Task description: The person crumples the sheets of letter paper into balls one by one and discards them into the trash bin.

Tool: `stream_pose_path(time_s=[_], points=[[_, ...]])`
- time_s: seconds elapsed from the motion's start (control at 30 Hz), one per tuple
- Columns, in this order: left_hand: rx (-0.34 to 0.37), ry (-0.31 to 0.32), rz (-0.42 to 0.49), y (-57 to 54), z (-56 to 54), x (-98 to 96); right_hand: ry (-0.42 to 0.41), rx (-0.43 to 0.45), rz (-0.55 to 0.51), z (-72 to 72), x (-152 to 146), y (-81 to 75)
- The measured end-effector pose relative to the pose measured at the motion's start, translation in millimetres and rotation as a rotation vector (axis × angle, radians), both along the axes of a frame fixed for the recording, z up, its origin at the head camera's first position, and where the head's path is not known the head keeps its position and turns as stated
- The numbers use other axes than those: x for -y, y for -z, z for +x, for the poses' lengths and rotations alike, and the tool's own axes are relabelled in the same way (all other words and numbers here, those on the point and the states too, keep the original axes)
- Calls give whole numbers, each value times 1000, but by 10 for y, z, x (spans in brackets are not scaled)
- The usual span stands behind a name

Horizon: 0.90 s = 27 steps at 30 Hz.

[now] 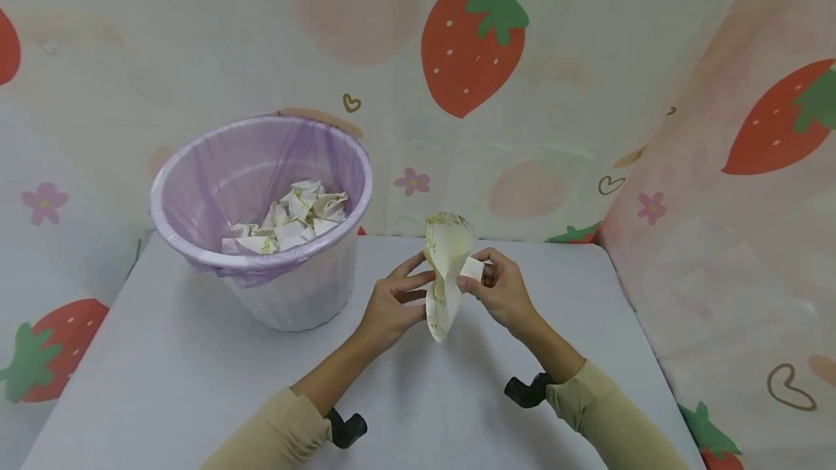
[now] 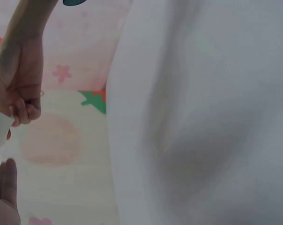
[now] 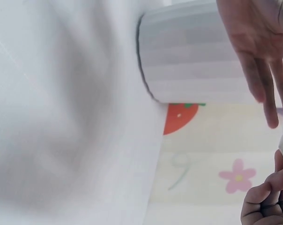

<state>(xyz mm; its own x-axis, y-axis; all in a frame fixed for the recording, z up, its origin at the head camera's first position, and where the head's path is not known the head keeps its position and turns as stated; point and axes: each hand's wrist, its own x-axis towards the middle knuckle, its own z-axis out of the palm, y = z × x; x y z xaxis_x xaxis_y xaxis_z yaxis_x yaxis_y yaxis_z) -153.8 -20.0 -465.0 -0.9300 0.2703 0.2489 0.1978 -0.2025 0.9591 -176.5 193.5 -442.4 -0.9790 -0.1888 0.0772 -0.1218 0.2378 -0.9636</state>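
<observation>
A folded piece of white paper (image 1: 446,274) with a rounded, gold-green printed edge stands upright between the two hands, above the table. My right hand (image 1: 501,292) pinches a white flap of it between thumb and curled fingers. In the right wrist view, that right hand (image 3: 270,197) shows bent fingers at the paper's edge. From the other side, my left hand (image 1: 395,307) touches the paper with fingers held out. The right wrist view shows the left hand (image 3: 261,51) with long, straight fingers and the palm in sight.
Left of the hands stands a white bin (image 1: 287,299) lined with a purple bag (image 1: 196,201). Several crumpled white papers (image 1: 297,216) with gold print lie inside it. The white table (image 1: 215,376) meets a strawberry-patterned backdrop (image 1: 555,122) behind and at the right.
</observation>
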Motion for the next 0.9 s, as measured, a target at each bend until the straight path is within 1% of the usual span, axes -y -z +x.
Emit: stream_pose_path(time_s=[0.1,0.23,0.3,0.4,0.47,0.53,0.63,0.7,0.8,0.9], points=[[-20,-55,21,0,19,-34,-3,-26,1,18,44,-1],[-22,-135,69,-20,36,-79,-12,-88,0,35,103,-6],[-22,-173,97,-38,38,-96,-12,-121,17,40,130,-14],[-4,-199,155,-71,38,-114,-17,-167,49,54,167,-32],[31,-211,190,-95,32,-126,-28,-199,76,70,196,-55],[80,-231,218,-117,26,-140,-47,-228,96,122,240,-130],[149,-280,240,-139,17,-160,-66,-248,125,204,304,-241],[176,-308,242,-147,13,-167,-68,-261,134,254,339,-306],[211,-323,249,-156,9,-162,-59,-284,144,274,358,-312],[246,-324,256,-163,-7,-140,-73,-295,156,301,371,-324]])
